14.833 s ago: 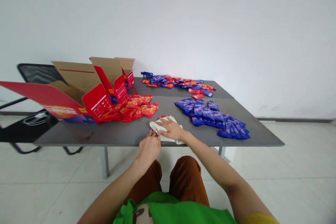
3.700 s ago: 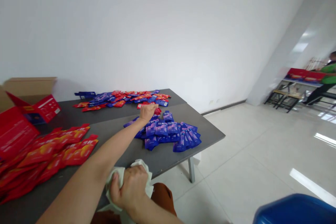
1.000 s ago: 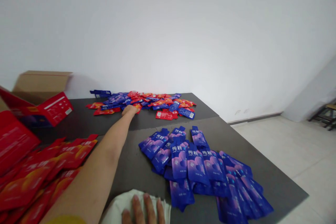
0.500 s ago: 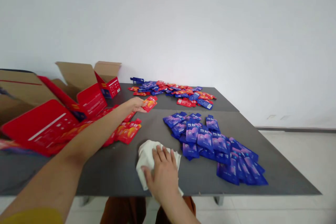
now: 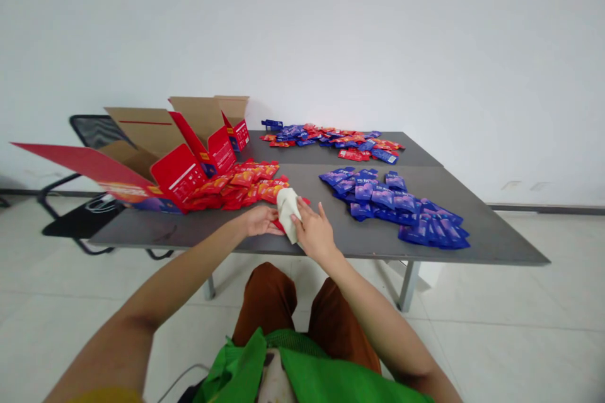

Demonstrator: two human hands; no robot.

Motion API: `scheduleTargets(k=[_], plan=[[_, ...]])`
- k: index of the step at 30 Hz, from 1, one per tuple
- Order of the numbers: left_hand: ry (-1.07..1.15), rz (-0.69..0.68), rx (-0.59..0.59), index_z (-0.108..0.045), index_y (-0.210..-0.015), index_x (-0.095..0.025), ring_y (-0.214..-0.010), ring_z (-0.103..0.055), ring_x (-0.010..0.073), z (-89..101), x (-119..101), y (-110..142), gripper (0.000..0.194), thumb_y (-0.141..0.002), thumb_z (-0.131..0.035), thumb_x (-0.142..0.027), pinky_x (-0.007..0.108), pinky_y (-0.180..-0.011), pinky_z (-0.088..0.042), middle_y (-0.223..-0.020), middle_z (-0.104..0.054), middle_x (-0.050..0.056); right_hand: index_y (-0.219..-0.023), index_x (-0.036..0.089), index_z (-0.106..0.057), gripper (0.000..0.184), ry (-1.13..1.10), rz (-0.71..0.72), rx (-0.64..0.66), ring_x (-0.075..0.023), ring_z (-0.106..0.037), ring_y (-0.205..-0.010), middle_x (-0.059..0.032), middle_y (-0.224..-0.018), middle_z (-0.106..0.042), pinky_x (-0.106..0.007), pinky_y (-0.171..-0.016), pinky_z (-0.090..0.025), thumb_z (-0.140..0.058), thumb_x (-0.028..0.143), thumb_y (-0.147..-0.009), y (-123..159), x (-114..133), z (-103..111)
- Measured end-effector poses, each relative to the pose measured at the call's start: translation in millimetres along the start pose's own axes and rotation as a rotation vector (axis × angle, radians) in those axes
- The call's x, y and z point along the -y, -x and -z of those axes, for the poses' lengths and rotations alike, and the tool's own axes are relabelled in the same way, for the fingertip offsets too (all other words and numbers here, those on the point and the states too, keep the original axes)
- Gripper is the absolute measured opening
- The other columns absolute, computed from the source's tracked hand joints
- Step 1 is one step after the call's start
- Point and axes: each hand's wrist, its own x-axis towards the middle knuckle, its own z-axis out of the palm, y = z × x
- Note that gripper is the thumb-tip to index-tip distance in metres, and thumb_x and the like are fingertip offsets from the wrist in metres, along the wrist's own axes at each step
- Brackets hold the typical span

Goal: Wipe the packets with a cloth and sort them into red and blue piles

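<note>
White crumpled cloth [image 5: 287, 204] at near edge of grey tabletop [image 5: 491, 239], pinched by right hand [image 5: 314, 230], fingers closed on it. Left hand [image 5: 258, 221] just beside, fingers curled on small red foil sachet [image 5: 278, 225] under cloth. Red sachet pile [image 5: 236, 184] & red cardboard box [image 5: 155, 160] left; blue sachet pile [image 5: 392, 201] right.

— What's on the table [image 5: 472, 245]?
— It's grey. Far side: mixed packets [image 5: 333, 137], red and blue. Right: blue packets [image 5: 397, 204]. Left of middle: red packets [image 5: 236, 186], with open red boxes [image 5: 165, 151] beside them. At the near edge, a white cloth [image 5: 287, 208].
</note>
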Motion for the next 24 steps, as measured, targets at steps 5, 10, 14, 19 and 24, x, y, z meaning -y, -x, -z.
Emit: scheduleTargets(k=[5, 10, 14, 19, 24], plan=[[0.024, -0.166, 0.017, -0.062, -0.104, -0.01, -0.075, -0.067, 0.019, -7.0, 11.6, 3.9, 0.026, -0.083, -0.049, -0.017, 0.031, -0.071, -0.054, -0.083, -0.073, 0.006, -0.142, 0.018, -0.04, 0.056, 0.103, 0.055, 0.137, -0.0226, -0.025, -0.14, -0.0068, -0.148, -0.038, -0.045, -0.114, -0.013, -0.033, 0.049, -0.096, -10.7, 2.7, -40.3], [0.016, -0.156, 0.029, -0.061, -0.097, -0.004, -0.078, -0.07, 0.0234, -4.0, 14.7, 10.2, 0.027, -0.072, -0.05, 0.0, 0.039, -0.08, -0.053, -0.079, -0.073, 0.012, -0.141, 0.017, -0.042, 0.06, 0.143, -0.114, 0.25, -0.0245, -0.029, -0.138, -0.0079, -0.148, -0.039, -0.048, -0.113, -0.012, -0.021, 0.052, -0.098, -50.2, -20.1, -46.2], [0.125, -0.184, 0.042, -0.062, -0.091, -0.005, -0.08, -0.07, 0.0242, 0.9, 18.4, 6.3, 0.024, -0.07, -0.053, -0.001, 0.041, -0.081, -0.054, -0.082, -0.072, 0.015, -0.141, 0.016, -0.043, 0.057, 0.141, -0.081, 0.266, -0.0265, -0.03, -0.138, -0.01, -0.148, -0.038, -0.051, -0.112, -0.013, -0.02, 0.047, -0.099, -58.2, -19.1, -44.7], [0.197, -0.191, -0.091, -0.065, -0.081, -0.009, -0.067, -0.067, 0.0204, -1.4, 22.2, -10.3, 0.014, -0.074, -0.054, -0.013, 0.03, -0.065, -0.054, -0.071, -0.07, 0.009, -0.138, 0.015, -0.046, 0.056, 0.099, 0.176, 0.246, -0.0197, -0.032, -0.137, -0.0074, -0.142, -0.047, -0.034, -0.114, -0.016, -0.03, 0.049, -0.097, -24.2, -2.5, -38.9], [0.208, -0.203, -0.064, -0.065, -0.085, -0.008, -0.073, -0.067, 0.021, -2.0, 23.6, -14.5, 0.016, -0.073, -0.055, -0.014, 0.027, -0.065, -0.053, -0.075, -0.071, 0.009, -0.132, 0.022, -0.054, 0.053, 0.107, 0.11, 0.19, -0.021, -0.04, -0.132, -0.0073, -0.135, -0.054, -0.039, -0.11, -0.024, -0.025, 0.052, -0.098, -24.6, 1.5, -42.4]])
